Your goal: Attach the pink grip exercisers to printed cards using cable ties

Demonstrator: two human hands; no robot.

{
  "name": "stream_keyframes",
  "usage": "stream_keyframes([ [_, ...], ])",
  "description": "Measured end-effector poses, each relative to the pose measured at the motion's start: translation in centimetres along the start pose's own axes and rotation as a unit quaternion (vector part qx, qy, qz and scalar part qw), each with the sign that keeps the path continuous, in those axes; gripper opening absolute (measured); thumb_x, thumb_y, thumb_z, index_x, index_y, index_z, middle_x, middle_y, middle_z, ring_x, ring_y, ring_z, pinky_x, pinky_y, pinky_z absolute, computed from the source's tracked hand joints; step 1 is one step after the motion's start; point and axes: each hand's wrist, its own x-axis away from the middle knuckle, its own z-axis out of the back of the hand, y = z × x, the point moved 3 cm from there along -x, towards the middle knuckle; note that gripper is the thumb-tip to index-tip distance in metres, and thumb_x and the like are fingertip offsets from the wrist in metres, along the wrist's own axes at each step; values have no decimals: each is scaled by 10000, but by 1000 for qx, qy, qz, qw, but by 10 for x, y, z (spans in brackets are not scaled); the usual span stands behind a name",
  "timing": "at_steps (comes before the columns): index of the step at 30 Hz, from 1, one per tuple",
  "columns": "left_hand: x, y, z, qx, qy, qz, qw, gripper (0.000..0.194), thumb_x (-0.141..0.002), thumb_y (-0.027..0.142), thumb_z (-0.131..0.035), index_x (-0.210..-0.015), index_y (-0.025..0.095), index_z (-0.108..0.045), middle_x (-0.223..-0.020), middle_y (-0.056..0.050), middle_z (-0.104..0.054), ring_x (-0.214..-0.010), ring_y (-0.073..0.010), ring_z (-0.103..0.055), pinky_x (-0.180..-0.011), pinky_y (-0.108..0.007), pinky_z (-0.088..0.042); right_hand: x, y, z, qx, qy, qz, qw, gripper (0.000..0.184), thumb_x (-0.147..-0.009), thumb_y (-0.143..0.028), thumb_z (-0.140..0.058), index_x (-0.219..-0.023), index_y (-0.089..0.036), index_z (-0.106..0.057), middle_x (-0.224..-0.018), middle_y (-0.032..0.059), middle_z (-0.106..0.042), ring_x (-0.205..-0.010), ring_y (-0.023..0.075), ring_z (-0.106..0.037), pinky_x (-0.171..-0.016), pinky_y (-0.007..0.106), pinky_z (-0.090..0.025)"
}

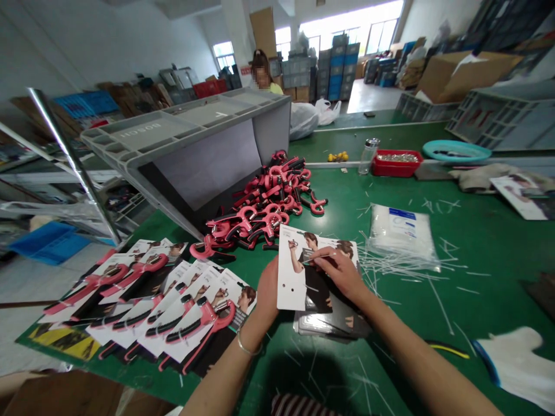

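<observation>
L hand (269,282) – holds card (291,293) | R hand (342,271) – at its frt

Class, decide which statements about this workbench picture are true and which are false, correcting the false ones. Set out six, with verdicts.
1. The left hand holds a card. True.
2. The right hand wears a glove. False: the hand is bare; the glove lies on the table.
3. The gray crate stands with its opening straight up. False: it is tipped, its opening facing sideways, with pink grips heaped there.
4. A red tray stands beside a jar. True.
5. The plastic bag with the blue label lies left of the card. False: it lies to the card's right.
6. Loose white ties lie around that bag. True.
</observation>
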Motion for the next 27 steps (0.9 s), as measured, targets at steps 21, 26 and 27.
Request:
stream_keyframes([
  [21,32,36,13,-183,-194,-235,935,306,-902,180,-509,-1146,222,-689,-1228,-137,-603,-1149,-281,-550,-1012,-429,-443,5,5,0,-200,-44,-75,976,204,-898,-396,-637,-1003,-225,-668,-911,44,-746,-852,195,-707,-771,322,-537],
  [26,30,22,1,-165,-203,-206,943,242,-865,82,-495,-981,161,-693,-932,-87,-678,-854,-199,-640,-797,-313,-521,5,-1,2,-99,-40,-7,994,166,-906,-346,-629,-986,-222,-705,-888,30,-725,-829,186,-672,-790,321,-502],
  [27,29,19,-1,-184,-193,-191,945,205,-841,66,-513,-917,142,-688,-848,-76,-674,-766,-186,-632,-727,-291,-515,5,-3,2,-76,-45,12,996,152,-909,-325,-626,-978,-221,-712,-916,33,-723,-865,190,-666,-816,324,-490],
])
